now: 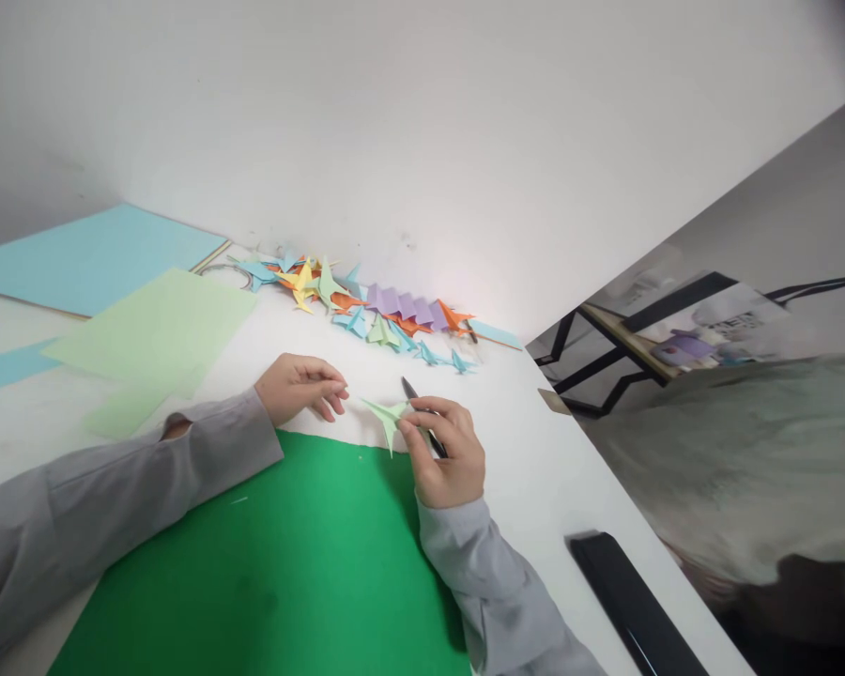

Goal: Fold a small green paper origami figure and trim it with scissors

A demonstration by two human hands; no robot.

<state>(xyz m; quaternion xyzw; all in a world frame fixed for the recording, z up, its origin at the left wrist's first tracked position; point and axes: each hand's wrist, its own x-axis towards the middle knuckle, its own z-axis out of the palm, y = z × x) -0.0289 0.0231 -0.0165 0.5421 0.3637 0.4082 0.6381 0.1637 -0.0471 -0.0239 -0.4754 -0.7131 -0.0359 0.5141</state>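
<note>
A pale green folded paper crane (386, 419) is pinched between the thumb and fingers of my right hand (452, 455), above the far edge of a green sheet (268, 563). A dark pen (409, 388) passes behind those fingers; whether it lies on the table or is held I cannot tell. My left hand (299, 387) is to the left of the crane, apart from it, with its fingers a little bent and nothing visible in them. Beyond both hands lies a row of folded paper cranes (328, 282) in blue, yellow, green and orange, along with a purple pleated paper (405, 305).
Pale green sheets (161, 329) and a large blue sheet (105, 258) lie on the left of the white table (528, 469). Near the right edge rests a long black object (630, 596). A white wall rises behind. To the right, a shelf (626, 343) holds a bag.
</note>
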